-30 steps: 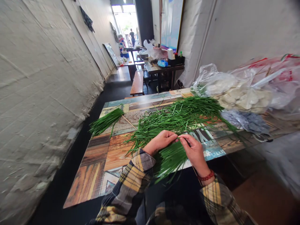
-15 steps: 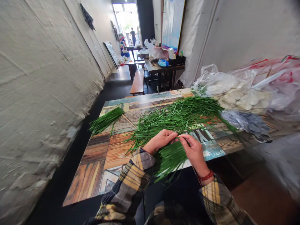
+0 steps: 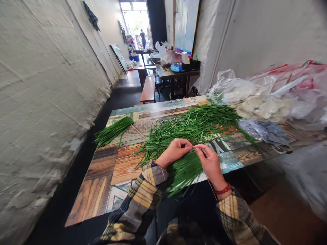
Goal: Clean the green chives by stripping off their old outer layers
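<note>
My left hand (image 3: 177, 149) is closed in a pinch, its thumb and forefinger together at the top of a bunch of garlic chives (image 3: 185, 170). Its tips almost meet those of my right hand (image 3: 211, 161), which is also pinched. A thin wooden skewer (image 3: 211, 189) shows below my right palm beside the wrist; the fingers hide the rest. The chive blades fan down toward the table's near edge. Beyond both hands lies a loose heap of garlic chives (image 3: 189, 120). To the left rests a gathered bunch of chives (image 3: 112, 131), with thin sticks (image 3: 138, 131) beside it.
The patchwork wood-pattern table (image 3: 99, 166) reaches close to my body. Clear plastic bags (image 3: 263, 98) with pale, flat pieces inside fill its right side, near a crumpled grey-blue bag (image 3: 267, 132). Farther off stand a bench (image 3: 148, 89), another table (image 3: 166, 72) and a person (image 3: 142, 38) by the doorway.
Both hands stay pinched together over the bunch, with only small finger movements. The left fingertips have shifted slightly. The whole view has moved a little, so the surroundings sit farther left.
</note>
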{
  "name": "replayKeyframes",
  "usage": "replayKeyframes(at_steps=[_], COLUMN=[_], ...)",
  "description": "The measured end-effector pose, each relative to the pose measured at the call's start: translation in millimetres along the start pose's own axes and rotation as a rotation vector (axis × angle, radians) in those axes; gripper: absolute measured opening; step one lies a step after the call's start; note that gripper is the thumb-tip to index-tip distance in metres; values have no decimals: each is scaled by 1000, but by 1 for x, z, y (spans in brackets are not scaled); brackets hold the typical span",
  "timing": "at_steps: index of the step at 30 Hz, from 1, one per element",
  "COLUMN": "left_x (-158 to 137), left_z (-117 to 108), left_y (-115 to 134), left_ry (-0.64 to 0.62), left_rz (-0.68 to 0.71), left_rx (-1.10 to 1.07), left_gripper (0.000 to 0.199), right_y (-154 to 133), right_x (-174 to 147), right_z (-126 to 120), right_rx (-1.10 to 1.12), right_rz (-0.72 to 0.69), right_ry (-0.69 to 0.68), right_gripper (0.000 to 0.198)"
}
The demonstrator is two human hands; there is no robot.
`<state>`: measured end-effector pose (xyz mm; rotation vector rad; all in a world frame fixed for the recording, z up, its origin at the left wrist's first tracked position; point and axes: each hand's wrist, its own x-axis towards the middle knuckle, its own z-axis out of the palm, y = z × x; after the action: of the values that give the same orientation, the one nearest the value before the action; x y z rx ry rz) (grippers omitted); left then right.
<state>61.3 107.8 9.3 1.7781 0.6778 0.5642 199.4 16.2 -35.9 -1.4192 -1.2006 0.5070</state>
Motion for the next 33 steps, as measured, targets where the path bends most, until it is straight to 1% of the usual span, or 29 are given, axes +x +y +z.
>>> replayKeyframes(at_steps=[6,10,14,20,23,26,30,33], left_x=[-1,0,0,2,5,5,2,0], left_z=[3,3,5,9,11,12,12,13], left_y=[7,8,5,-3,-9,-12,-9,-4], left_ry=[82,88,91,124,177,232,234,219], left_rz=[-75,-95,-86,-22,23,82,162,210], left_rx=[-126,-208,-278,-338,-258,-81,171,259], left_gripper=[17,14,13,12,8,5,8,9], right_y=[5,7,6,6,6,5,5,6], right_x=[0,0,1,1,1,1,1,2], right_z=[1,3,2,3,3,2,2,3], right_rx=[57,147,156,173,190,181,167,169], right_rz=[33,53,69,73,75,71,79,73], right_ry=[14,22,20,26,16,6,12,5], right_gripper=[24,24,25,25,25,27,29,29])
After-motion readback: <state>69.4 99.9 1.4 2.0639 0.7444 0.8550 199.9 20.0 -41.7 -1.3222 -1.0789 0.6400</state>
